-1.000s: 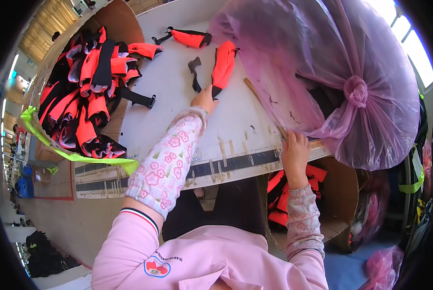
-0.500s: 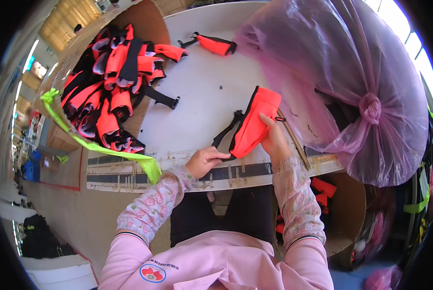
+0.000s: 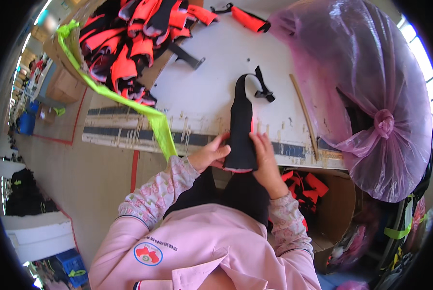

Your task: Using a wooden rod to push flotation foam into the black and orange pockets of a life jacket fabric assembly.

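Note:
Between my two hands is an orange-and-black padded strap (image 3: 240,133), its black face up and a thin orange edge showing at the lower end. Its narrow black webbing curves away over the white tabletop and ends in a black buckle (image 3: 264,95). My left hand (image 3: 209,153) grips the strap's left edge near the bottom, thumb and fingers closed. On the opposite edge, my right hand (image 3: 268,162) holds it with fingers along the side; part of that grip is hidden behind the piece.
A carton at the far left holds a heap of similar straps (image 3: 144,46), with a lime-green band (image 3: 124,100) along its edge. Another strap (image 3: 250,20) lies at the back. A tied pink plastic bag (image 3: 371,87) bulges at right, beside a thin wooden stick (image 3: 303,116). Below is a cardboard box (image 3: 339,208).
The strap has turned from its orange face to its black face and come nearer my body. My right hand has moved down to its lower edge. The view has shifted too.

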`<state>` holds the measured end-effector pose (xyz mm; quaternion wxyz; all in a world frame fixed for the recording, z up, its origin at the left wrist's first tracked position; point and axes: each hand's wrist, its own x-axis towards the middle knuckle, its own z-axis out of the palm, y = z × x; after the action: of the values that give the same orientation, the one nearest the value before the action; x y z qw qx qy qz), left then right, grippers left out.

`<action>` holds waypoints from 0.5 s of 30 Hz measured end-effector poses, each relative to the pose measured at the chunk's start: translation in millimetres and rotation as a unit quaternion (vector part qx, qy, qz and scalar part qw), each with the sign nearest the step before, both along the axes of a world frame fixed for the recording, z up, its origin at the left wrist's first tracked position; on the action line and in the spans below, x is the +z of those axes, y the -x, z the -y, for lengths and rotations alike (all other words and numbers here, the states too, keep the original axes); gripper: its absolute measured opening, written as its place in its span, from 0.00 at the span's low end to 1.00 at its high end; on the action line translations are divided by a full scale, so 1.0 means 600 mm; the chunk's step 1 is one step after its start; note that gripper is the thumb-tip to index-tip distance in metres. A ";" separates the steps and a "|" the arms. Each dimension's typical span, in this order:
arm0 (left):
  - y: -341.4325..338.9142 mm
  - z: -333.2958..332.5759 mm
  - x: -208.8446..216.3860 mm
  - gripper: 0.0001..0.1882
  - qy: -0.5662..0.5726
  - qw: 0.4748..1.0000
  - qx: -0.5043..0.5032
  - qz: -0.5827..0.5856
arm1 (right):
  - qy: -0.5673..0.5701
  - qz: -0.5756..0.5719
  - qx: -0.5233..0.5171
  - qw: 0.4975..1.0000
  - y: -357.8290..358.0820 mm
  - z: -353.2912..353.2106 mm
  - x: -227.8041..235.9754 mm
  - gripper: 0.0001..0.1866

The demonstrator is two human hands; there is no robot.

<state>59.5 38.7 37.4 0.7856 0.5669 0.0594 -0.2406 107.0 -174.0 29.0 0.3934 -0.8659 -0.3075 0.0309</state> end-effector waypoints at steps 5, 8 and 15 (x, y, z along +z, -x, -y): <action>0.034 -0.006 0.004 0.43 0.053 0.997 0.049 0.001 | -0.151 -0.287 0.076 0.943 0.013 0.062 0.068 0.38; 0.046 0.003 -0.014 0.47 0.038 0.994 -0.005 0.104 | -0.016 -0.133 0.087 0.987 0.042 0.032 0.094 0.36; 0.098 0.062 -0.061 0.36 0.012 0.990 0.134 0.041 | -0.057 -0.030 -0.042 0.997 0.051 -0.025 0.025 0.19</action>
<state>0.5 1.7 0.6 0.8194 0.5536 0.0997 -0.1103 76.2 -158.7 44.1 0.4521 -0.8530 -0.2597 0.0230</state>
